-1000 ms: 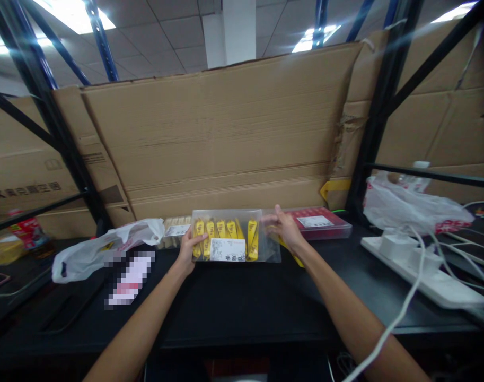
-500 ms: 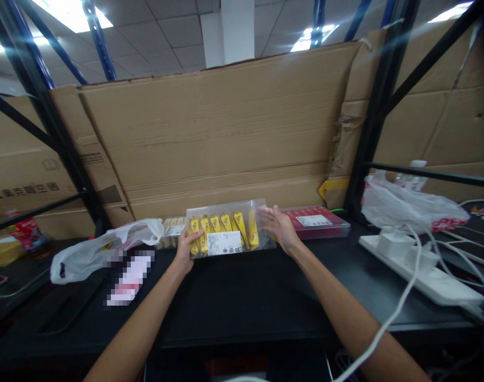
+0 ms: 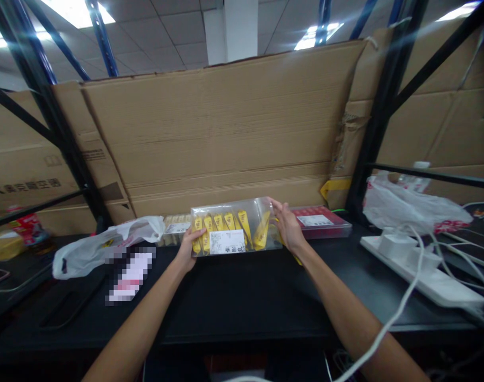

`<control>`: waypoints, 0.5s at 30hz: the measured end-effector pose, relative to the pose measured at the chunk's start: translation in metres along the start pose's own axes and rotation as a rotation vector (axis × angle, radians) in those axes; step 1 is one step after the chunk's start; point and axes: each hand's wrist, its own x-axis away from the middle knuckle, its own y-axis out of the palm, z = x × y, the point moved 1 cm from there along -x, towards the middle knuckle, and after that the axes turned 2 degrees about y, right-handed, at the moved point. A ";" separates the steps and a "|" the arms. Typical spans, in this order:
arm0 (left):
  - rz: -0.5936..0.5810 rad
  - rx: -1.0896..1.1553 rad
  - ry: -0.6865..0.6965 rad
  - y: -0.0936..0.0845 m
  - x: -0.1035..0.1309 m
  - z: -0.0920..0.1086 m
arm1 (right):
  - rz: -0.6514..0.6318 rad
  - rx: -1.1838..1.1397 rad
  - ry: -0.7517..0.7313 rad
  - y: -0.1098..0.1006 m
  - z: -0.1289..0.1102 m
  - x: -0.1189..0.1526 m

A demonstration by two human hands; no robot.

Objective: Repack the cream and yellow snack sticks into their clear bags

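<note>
Far-left cardboard box (image 3: 23,180) bears partly cut-off print ending "UX" plus unreadable characters; white label (image 3: 227,241) on clear box (image 3: 234,225) carries characters too small to read.
</note>
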 end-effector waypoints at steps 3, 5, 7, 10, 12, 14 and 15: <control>-0.007 -0.001 -0.031 0.000 0.000 -0.001 | -0.008 0.020 0.008 0.000 0.004 0.000; -0.019 -0.011 -0.056 0.001 0.002 -0.002 | -0.006 0.034 -0.018 -0.002 0.005 0.000; -0.040 -0.028 -0.087 0.001 0.003 -0.003 | 0.004 0.072 -0.076 -0.004 0.006 -0.001; -0.066 -0.051 -0.120 0.002 0.006 -0.007 | 0.009 0.141 -0.128 -0.007 0.006 -0.003; -0.073 -0.058 -0.128 0.002 0.006 -0.010 | -0.034 0.144 -0.099 -0.008 0.006 -0.002; -0.078 -0.060 -0.134 0.002 0.006 -0.011 | -0.090 0.110 -0.043 -0.008 0.006 -0.001; -0.080 -0.059 -0.136 0.001 0.006 -0.012 | -0.105 0.099 -0.018 -0.007 0.006 -0.001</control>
